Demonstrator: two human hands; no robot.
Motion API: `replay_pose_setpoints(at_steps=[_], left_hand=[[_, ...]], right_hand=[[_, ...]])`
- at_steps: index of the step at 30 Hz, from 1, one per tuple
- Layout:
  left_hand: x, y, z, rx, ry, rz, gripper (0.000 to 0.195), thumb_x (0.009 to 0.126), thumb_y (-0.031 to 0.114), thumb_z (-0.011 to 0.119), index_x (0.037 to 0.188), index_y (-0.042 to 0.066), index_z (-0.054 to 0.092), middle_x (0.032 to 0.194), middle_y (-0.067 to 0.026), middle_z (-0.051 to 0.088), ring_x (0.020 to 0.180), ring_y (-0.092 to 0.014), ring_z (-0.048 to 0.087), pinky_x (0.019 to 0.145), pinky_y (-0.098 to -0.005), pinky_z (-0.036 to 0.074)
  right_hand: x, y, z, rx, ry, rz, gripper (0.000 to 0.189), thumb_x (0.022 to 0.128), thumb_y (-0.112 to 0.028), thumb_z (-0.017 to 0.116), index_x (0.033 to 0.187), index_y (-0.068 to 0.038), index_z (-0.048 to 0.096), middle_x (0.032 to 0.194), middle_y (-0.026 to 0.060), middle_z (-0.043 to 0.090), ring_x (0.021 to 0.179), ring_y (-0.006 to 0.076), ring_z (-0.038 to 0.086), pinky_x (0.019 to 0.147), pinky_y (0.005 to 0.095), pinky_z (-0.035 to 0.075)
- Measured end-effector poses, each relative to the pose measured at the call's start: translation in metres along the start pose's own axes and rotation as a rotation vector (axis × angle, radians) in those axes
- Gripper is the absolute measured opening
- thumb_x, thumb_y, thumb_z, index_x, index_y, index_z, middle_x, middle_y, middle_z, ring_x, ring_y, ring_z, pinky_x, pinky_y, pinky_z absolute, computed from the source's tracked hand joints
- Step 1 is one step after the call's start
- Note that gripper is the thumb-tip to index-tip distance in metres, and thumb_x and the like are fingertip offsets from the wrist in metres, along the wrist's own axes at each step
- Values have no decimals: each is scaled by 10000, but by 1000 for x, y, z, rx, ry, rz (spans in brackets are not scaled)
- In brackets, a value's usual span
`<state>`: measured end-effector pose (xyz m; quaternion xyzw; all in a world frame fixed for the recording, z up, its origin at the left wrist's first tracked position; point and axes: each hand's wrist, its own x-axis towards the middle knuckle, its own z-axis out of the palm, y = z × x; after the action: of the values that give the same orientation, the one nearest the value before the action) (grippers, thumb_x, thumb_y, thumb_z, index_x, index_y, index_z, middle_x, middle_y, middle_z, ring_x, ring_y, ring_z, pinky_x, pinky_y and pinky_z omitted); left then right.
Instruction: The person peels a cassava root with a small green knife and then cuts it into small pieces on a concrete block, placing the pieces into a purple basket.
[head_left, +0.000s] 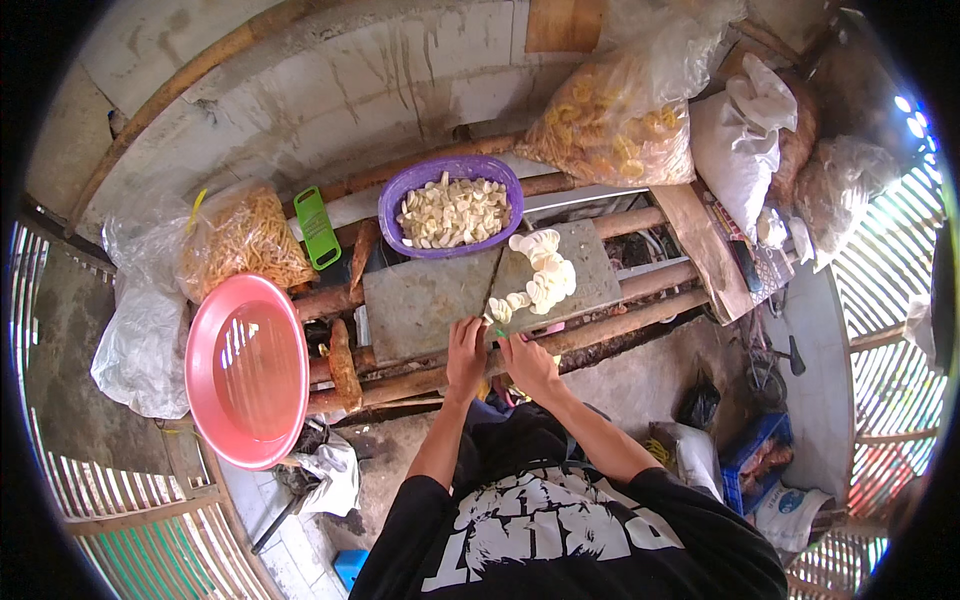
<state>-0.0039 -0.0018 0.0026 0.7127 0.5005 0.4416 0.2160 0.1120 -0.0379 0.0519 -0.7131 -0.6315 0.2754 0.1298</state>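
On a grey stone-like slab (427, 300) lies a curved row of thin pale slices (551, 277). At the row's lower end, my left hand (466, 349) holds a small pale piece against the slab's near edge. My right hand (529, 364) grips a small green handle (501, 333), probably a knife's; its thin dark blade appears to reach up across the slab. Both hands are close together, with the fingertips near the last slices. Behind the slab stands a purple plastic basket (388, 225) holding many pale slices.
A pink basin (196, 375) of liquid stands at the left, beside a green grater (318, 229) and a bag of yellowish sticks (247, 240). Back right are a clear bag of yellow chips (615, 127) and a white sack (735, 150). Wooden poles (630, 326) support the slab.
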Motion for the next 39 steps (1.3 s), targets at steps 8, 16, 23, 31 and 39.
replay_pose_setpoints(at_steps=[8,16,23,31,39], left_hand=[[-7,3,0,-60,-45,-22,201,762,-27,512,960,6,526,965,-140,521,894,-318,471,765,-365,397],[-5,-3,5,-73,-2,4,189,759,-20,521,947,3,527,959,-140,523,887,-321,477,758,-369,402],[-2,-2,2,-13,-6,-14,197,752,-24,538,945,-1,508,953,-141,520,873,-321,477,735,-385,402],[-6,1,2,-24,-1,18,210,754,-38,520,960,1,508,972,-149,521,880,-335,474,748,-389,402],[-1,-1,-2,-49,-22,-38,209,753,-54,496,953,0,518,980,-160,520,894,-344,472,769,-386,399]], right_hand=[[5,17,17,-129,1,10,346,883,-316,365,775,-19,504,668,226,571,629,400,565,552,483,456],[8,25,13,184,28,22,357,887,-311,360,785,6,490,718,270,547,703,455,519,614,527,407],[2,0,-2,17,-40,35,361,888,-326,354,802,-2,487,793,234,568,688,433,538,603,506,433],[4,2,5,-133,-35,33,354,888,-324,357,788,-15,498,696,211,585,650,384,582,556,464,473],[17,10,9,-31,-14,5,363,888,-325,350,800,-9,504,709,240,579,673,403,572,606,474,469]])
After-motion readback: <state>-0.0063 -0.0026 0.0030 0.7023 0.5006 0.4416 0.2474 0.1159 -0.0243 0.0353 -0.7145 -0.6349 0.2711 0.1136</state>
